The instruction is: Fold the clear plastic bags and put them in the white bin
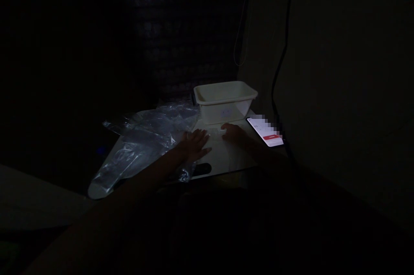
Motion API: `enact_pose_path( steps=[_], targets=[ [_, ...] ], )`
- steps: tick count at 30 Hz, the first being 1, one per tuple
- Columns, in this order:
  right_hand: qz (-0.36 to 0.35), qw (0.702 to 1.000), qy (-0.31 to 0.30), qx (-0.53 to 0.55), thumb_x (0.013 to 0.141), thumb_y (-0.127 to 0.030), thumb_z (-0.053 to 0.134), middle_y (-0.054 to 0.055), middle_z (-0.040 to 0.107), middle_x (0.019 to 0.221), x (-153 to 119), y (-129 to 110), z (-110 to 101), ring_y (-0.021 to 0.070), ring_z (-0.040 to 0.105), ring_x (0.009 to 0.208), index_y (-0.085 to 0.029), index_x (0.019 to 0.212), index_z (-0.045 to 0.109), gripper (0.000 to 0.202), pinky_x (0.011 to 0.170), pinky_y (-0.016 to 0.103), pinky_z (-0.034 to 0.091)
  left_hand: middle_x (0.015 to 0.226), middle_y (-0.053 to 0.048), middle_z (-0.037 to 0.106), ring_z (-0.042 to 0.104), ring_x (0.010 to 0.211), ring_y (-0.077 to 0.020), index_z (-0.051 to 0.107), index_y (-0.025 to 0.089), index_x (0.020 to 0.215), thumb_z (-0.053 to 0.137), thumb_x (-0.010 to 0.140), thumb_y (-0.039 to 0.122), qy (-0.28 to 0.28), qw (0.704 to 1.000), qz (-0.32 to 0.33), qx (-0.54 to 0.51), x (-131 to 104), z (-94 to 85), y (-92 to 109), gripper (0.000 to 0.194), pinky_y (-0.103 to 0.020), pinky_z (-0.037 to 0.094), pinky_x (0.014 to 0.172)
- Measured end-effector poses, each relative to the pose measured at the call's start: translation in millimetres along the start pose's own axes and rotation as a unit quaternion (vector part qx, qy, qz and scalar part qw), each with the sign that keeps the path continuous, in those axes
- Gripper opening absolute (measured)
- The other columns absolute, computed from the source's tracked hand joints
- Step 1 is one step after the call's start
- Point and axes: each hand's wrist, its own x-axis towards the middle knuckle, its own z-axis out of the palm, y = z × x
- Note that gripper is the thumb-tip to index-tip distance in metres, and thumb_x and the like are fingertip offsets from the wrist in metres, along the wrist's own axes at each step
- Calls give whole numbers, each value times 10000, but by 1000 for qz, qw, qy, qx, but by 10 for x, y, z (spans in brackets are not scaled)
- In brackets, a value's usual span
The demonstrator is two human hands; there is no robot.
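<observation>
In the dim head view, my left hand (195, 145) lies with its fingers spread on the white table (239, 156), at the right edge of a pile of clear plastic bags (145, 137). My right hand (232, 133) is to its right, with the fingers bent and drawn together near a faint clear piece of plastic (214, 133) on the tabletop. Whether the right fingers pinch that plastic is too dark to tell. Just beyond both hands stands a white rectangular tub (224, 109); its inside is only partly visible.
A lit phone (267, 132) lies at the table's right side. A dark cable (285, 46) hangs along the wall beyond it. The table's front edge has a dark oval handle slot (203, 168). A thin cord loop hangs behind the tub.
</observation>
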Motion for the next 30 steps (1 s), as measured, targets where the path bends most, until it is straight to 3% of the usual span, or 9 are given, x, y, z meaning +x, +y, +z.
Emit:
enact_pose_path(
  steps=[9,12,18,26,30],
  targets=[
    [-14,999,8,-44,659,-187,452,41,580,972,-20,-39,-73,173,530,855,-207,1017,511,364,710,270,419,1358,-94,129,84,1229,-287,233,198,1269,222,786,494,-25,999,-27,-2,7,17,-10,567,-548,87,912],
    [-78,992,16,-98,700,-162,398,65,549,994,-44,-142,-129,182,520,870,-207,1034,514,357,712,269,406,1358,-102,124,82,1229,-288,238,194,1267,229,787,487,-26,999,-24,-15,5,16,13,562,-553,94,907],
    [-217,953,-70,-200,782,-174,297,93,511,951,-148,-306,-90,189,500,852,-230,1069,496,353,625,254,388,1360,-108,100,47,1234,-277,183,147,1283,177,783,515,-43,999,-31,-9,-6,0,69,621,-538,93,917],
    [-212,942,-84,-245,787,-179,290,97,470,998,-152,-249,-47,186,487,842,-257,1207,343,430,601,256,370,1364,-95,88,53,1231,-288,157,128,1292,130,765,553,-36,999,-31,22,-5,21,65,678,-527,102,923],
    [-225,937,-88,-251,803,-190,269,98,462,998,-155,-266,-43,195,465,879,-266,1190,368,407,607,253,361,1364,-106,83,50,1232,-287,146,129,1295,133,759,563,-39,999,-23,19,-17,-17,77,690,-530,84,923]
  ],
)
